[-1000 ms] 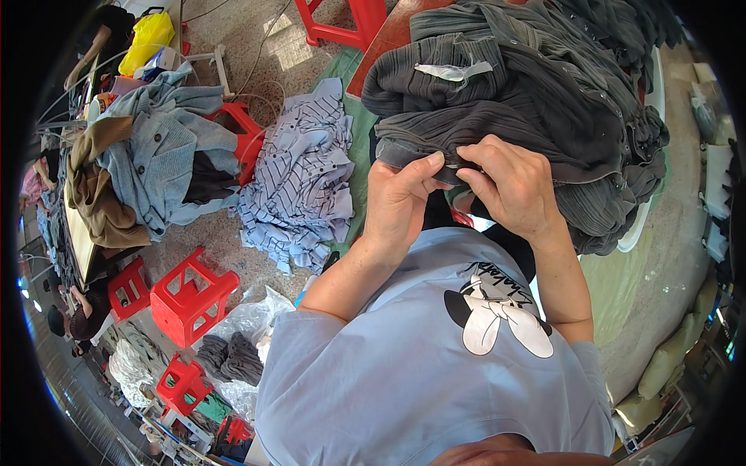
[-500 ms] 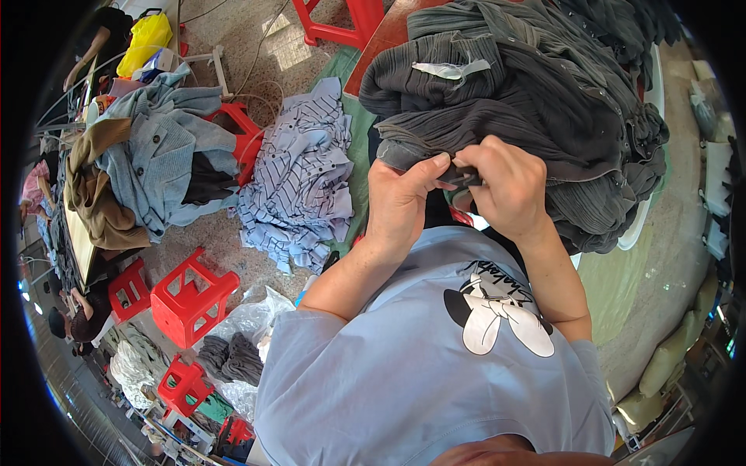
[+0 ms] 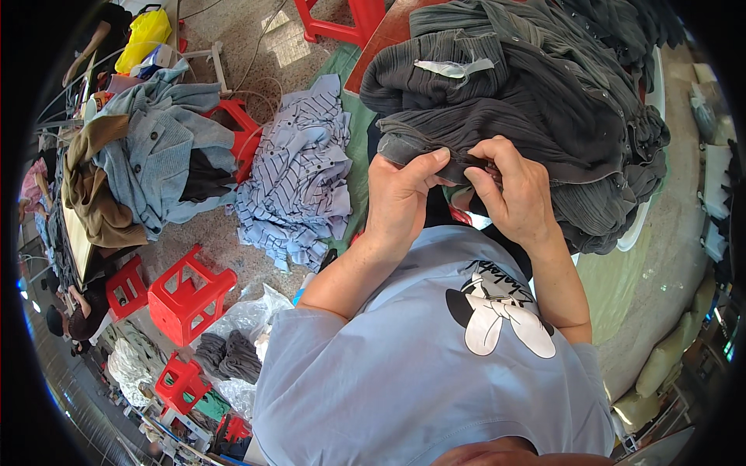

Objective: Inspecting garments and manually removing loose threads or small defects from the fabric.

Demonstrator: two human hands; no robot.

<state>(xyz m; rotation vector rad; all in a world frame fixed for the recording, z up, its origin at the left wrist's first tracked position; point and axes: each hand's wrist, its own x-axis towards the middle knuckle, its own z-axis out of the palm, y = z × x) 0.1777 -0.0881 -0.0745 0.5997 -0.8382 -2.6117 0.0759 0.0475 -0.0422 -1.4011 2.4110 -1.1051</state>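
Observation:
A dark grey pleated garment (image 3: 536,132) lies on top of a heap of similar clothes in front of me. My left hand (image 3: 399,194) pinches its near edge between thumb and fingers. Close on the right, my right hand (image 3: 514,190) is at the same edge, its fingers curled and the thumb a little apart from the index finger. Something dark shows between that thumb and finger; whether it is cloth or a small tool I cannot make out. A white strip (image 3: 454,68) rests on the heap's upper left.
Striped blue shirts (image 3: 295,171) are piled to the left. Beyond them a blue cardigan (image 3: 167,147) and a brown garment (image 3: 97,186) are heaped by a red stool (image 3: 245,136). More red stools (image 3: 190,295) stand lower left, near a clear plastic bag (image 3: 268,311). Other people work at the far left.
My right thumb has come down and away from the index finger, out of a tight pinch near my left thumb. The left hand keeps its grip, almost unmoved.

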